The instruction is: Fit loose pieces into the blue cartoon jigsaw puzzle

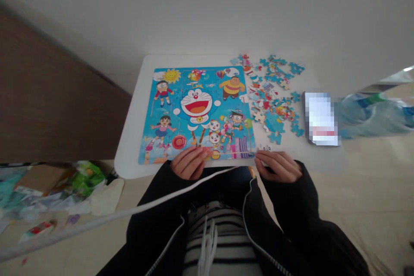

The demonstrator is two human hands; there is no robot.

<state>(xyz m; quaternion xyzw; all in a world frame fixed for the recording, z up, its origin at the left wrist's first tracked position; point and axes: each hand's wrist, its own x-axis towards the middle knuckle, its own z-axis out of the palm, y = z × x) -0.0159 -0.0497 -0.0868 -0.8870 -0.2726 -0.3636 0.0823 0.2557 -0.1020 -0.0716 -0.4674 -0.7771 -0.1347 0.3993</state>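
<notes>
A picture puzzle board [161,114] lies on a white table, showing a blue-and-white cartoon cat with other cartoon figures on a blue ground. Over its near edge, left of the middle, my left hand [189,162] is closed, its curled fingers resting on the printed surface. My right hand [278,166] is closed at the near right corner, fingertips against the board's edge. What lies under the fingers of either hand is hidden. Loose jigsaw pieces [274,127] are heaped to the right of the board, some touching its right side.
A phone [321,118] with a blurred screen lies at the table's right, beside a clear plastic bag or wrapper [375,114]. The white table [129,146] meets a wall at the back. A pale cord [155,202] crosses before me. Boxes and bags [86,179] lie on the floor at left.
</notes>
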